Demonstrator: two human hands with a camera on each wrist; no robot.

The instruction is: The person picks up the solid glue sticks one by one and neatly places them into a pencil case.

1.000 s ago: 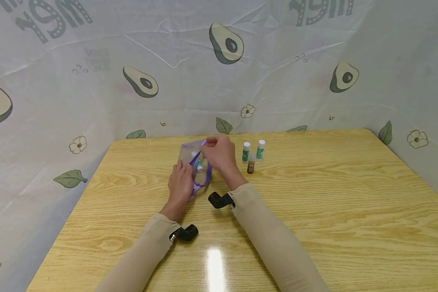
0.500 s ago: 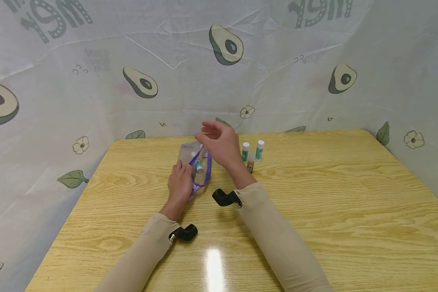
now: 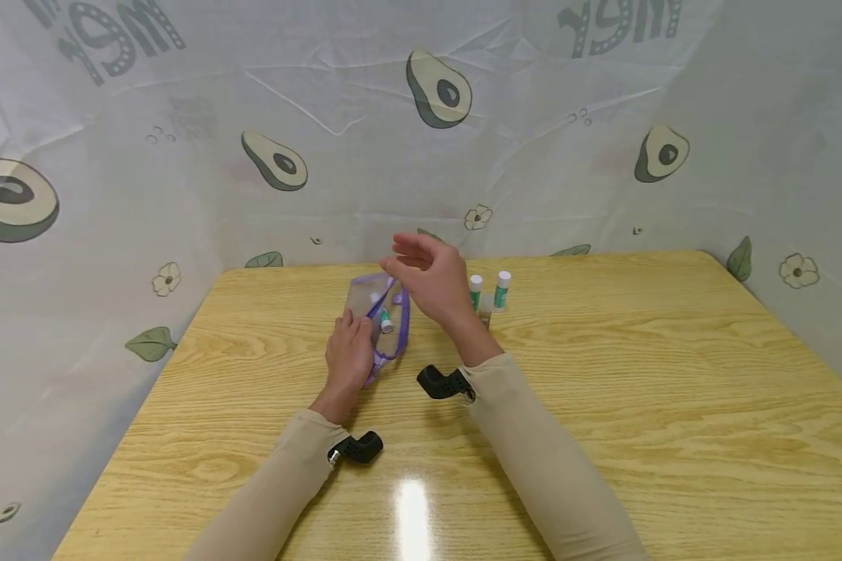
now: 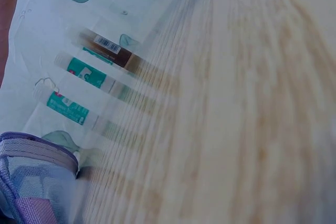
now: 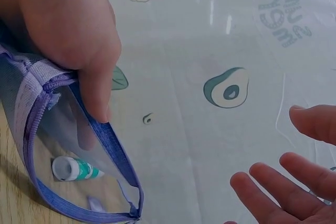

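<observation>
A mesh zip pouch [image 3: 362, 294] with purple edging gapes open on the table. My left hand [image 3: 348, 351] grips its near side; in the right wrist view the thumb lies over the zipper edge, with a finger showing through the mesh. Inside the pouch lies a glue stick [image 5: 79, 169] with a green and white label. Fingers spread and holding nothing, my right hand [image 3: 431, 280] hovers just above the pouch's far right end. In the left wrist view, part of the pouch [image 4: 39, 169] shows at the lower left corner.
Right of the pouch stand two green-labelled glue sticks [image 3: 501, 291] with white caps. A brown tube [image 4: 110, 51] with a barcode stands by them, partly behind my right forearm in the head view. A patterned cloth [image 3: 358, 195] hangs behind the wooden table [image 3: 638, 374].
My right hand has let go of the pouch's edge, lifted above it and spread its fingers. It has hardly moved in the last half second. My left hand stays on the pouch.
</observation>
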